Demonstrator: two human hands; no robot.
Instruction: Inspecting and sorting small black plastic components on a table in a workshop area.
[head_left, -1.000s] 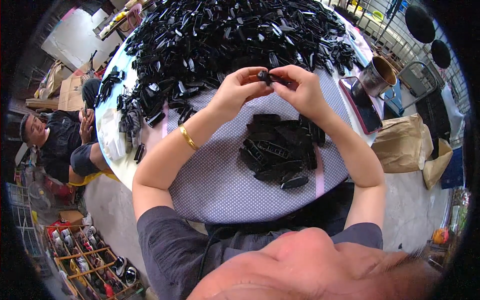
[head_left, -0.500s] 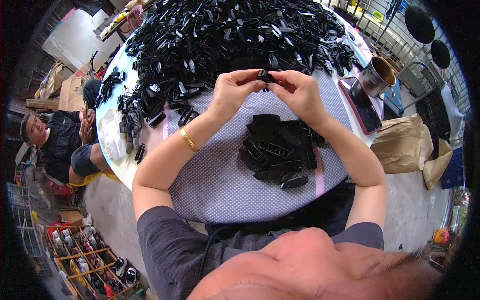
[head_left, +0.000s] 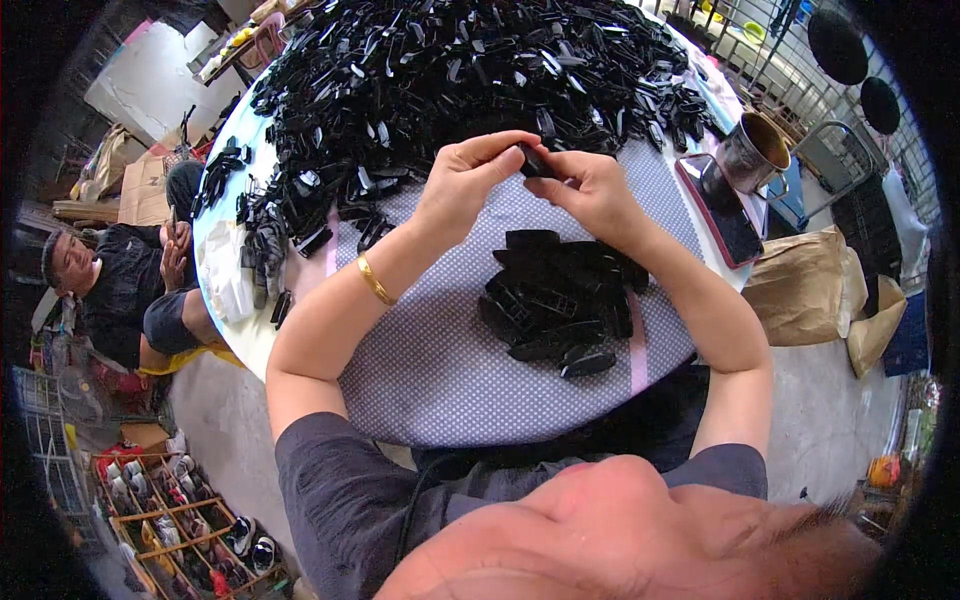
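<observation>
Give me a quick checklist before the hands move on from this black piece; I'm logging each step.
1. Black piece pinched by both left hand and right hand: ok.
2. Piece fully seated or joined: cannot tell, fingers cover it.
3. Small pile under the hands, within reach: ok.
4. Big heap close ahead on the table: ok.
5. Phone and metal cup apart from the hands, at the right: ok.

Both forearms are raised from the lower edge, elbows bent; the left hand (head_left: pixel 468 185) and right hand (head_left: pixel 590 190) are brought together, fingertips pinched closed.
</observation>
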